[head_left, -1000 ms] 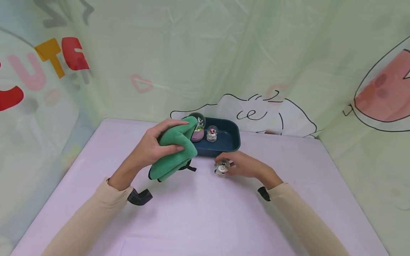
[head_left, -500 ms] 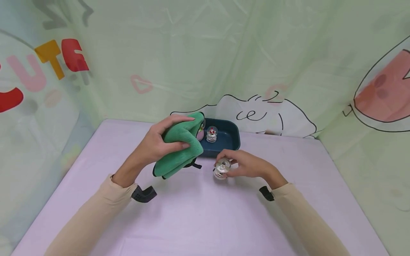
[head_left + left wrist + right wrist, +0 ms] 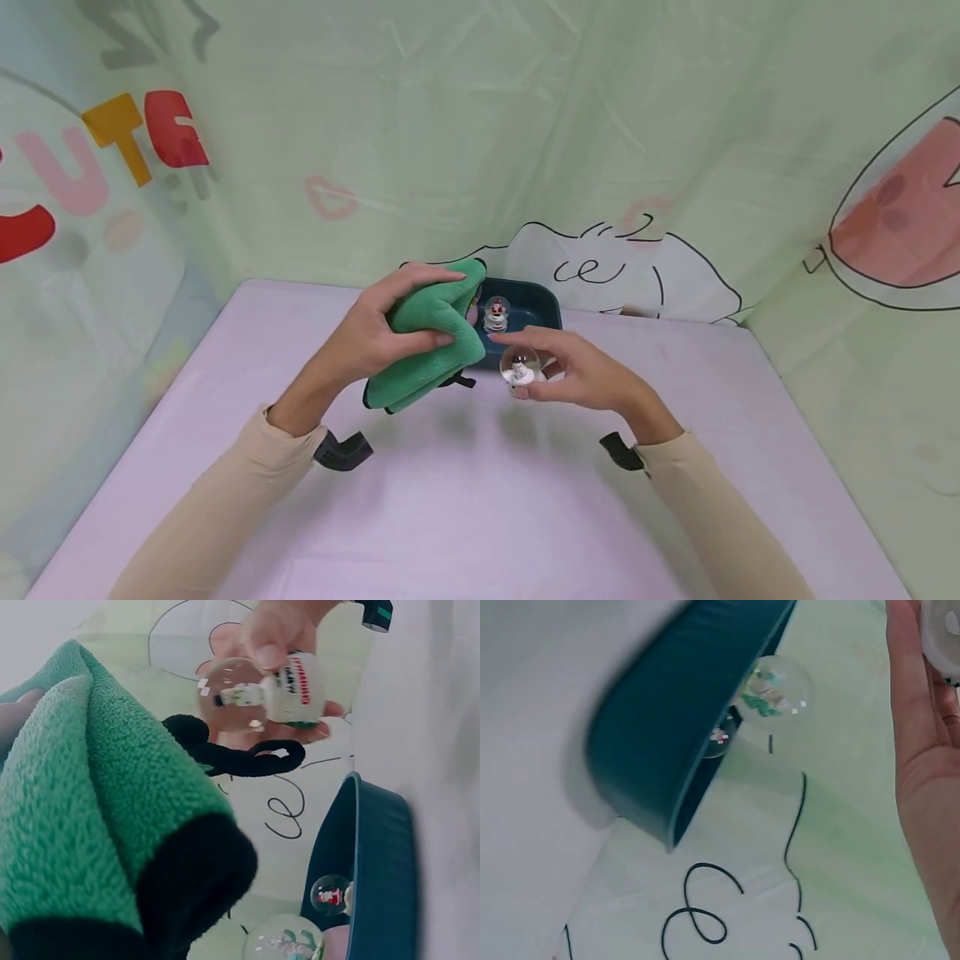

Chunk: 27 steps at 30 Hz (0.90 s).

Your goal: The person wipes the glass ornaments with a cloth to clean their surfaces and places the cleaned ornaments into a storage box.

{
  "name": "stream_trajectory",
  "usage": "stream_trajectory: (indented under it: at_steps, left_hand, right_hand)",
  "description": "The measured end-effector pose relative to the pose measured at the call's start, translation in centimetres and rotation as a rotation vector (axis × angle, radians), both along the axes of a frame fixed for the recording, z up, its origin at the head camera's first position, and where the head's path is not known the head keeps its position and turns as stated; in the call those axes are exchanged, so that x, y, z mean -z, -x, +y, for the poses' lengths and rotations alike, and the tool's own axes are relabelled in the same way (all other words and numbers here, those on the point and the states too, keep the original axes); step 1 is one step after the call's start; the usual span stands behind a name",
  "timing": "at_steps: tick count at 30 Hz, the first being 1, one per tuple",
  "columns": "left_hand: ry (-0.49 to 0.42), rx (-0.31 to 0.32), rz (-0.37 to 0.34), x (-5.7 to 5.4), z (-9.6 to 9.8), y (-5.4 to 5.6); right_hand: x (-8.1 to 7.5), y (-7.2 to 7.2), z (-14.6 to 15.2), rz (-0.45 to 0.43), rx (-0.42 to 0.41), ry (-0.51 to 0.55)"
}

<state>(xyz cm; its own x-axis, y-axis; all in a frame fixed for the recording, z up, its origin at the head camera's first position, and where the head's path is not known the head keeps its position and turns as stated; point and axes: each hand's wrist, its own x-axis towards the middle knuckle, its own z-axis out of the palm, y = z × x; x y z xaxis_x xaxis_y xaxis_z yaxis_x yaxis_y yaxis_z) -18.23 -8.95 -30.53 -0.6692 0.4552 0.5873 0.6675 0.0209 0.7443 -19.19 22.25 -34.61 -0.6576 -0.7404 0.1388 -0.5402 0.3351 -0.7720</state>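
My left hand [image 3: 375, 329] grips a folded green towel [image 3: 427, 333] with black edging and a black hanging loop [image 3: 255, 759]. Thumb and fingers of my right hand [image 3: 592, 371] hold a small snow globe [image 3: 520, 367] with a white snowman figure inside. In the left wrist view this snow globe [image 3: 259, 694] lies sideways in the picture, its white base with red and dark marks against the fingers. The globe is raised off the table, just in front of a dark blue tray [image 3: 557, 310]. At the right wrist view's edge only part of the globe's base [image 3: 943, 637] shows.
Inside the tray stand a small snow globe with a red Santa figure [image 3: 496, 315] and a larger one with a pink base [image 3: 337, 943], mostly hidden by the towel in the head view. A lilac cloth covers the table [image 3: 465, 500]; a printed curtain [image 3: 465, 125] hangs behind.
My right hand has lifted the snowman globe up from the table. My left hand has brought the towel to the right and slightly up, covering more of the pink-based globe.
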Motion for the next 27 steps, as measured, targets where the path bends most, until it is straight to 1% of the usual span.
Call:
stream_trajectory:
  at_steps: [4, 8, 11, 15, 18, 24, 27]
  left_hand:
    - [0.007, 0.004, 0.028, 0.4, 0.2, 0.1]
    - [0.01, 0.008, 0.04, 1.0, 0.4, 0.2]
    - [0.009, 0.009, 0.037, 1.4, 0.5, 0.1]
    - [0.006, 0.013, 0.03, 1.8, 0.8, 0.0]
    - [0.007, 0.015, 0.023, 2.1, 1.0, -0.2]
    - [0.01, -0.005, -0.027, 2.7, 1.0, -0.6]
    - [0.008, -0.019, -0.045, 3.1, 1.1, -0.8]
  right_hand:
    - [-1.0, -0.4, -0.5, 0.038, 0.043, 0.021]
    - [-1.9, -0.9, -1.1, 0.024, 0.131, 0.037]
    - [-2.5, -1.3, -1.6, 0.033, 0.176, 0.059]
    - [-3.1, -1.6, -2.1, 0.098, 0.178, 0.109]
    - [-3.2, -1.6, -2.2, 0.13, 0.173, 0.138]
    - [-3.3, -1.7, -2.8, 0.148, 0.155, 0.205]
    - [-3.3, -1.9, -3.2, 0.167, 0.173, 0.213]
